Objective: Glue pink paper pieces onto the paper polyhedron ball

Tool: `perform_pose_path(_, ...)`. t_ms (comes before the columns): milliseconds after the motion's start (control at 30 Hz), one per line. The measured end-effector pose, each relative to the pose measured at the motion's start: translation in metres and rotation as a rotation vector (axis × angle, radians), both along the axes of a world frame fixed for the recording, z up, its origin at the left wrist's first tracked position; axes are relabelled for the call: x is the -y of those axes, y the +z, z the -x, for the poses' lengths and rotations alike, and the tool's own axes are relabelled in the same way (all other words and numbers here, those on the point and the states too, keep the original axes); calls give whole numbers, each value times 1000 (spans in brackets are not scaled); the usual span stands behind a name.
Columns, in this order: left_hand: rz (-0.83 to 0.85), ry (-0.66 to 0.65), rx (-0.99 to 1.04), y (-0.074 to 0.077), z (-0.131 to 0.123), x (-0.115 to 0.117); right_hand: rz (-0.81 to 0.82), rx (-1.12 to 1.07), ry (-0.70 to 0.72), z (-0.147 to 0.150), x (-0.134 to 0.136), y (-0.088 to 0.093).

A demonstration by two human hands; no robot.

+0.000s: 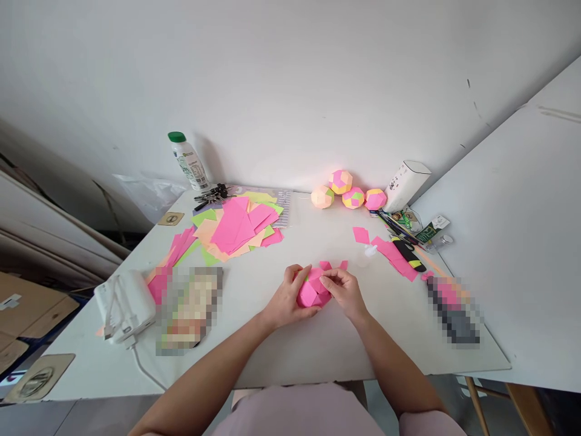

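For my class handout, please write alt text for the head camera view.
A left hand grips a faceted pink paper ball over a white table while the right hand pinches at its right side. Behind, four multicoloured paper balls cluster by the wall; to the left lies a loose pile of pink, green and peach paper.

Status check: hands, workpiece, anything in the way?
Left hand cups pink paper ball. Right hand at its right side. Pink tabs just beyond; attached or loose, can't tell.
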State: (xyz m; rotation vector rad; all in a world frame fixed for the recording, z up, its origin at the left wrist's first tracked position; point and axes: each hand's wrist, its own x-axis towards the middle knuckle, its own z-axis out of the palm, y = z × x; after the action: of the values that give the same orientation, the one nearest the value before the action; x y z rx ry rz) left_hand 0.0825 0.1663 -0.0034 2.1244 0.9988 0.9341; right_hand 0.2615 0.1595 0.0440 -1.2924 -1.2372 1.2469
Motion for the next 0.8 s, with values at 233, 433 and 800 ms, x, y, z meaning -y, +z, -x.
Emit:
perform_pose_path(233,-16,39,19,-2,-1,0,86,3,132,-6,-3,11)
perform_pose_path(433,-73,32,-4,1,-2,2,151,3,224,-6,-2,11)
perform_pose_path(800,-138,-9,-74,1,0,2,220,-98,119,-2,0,7)
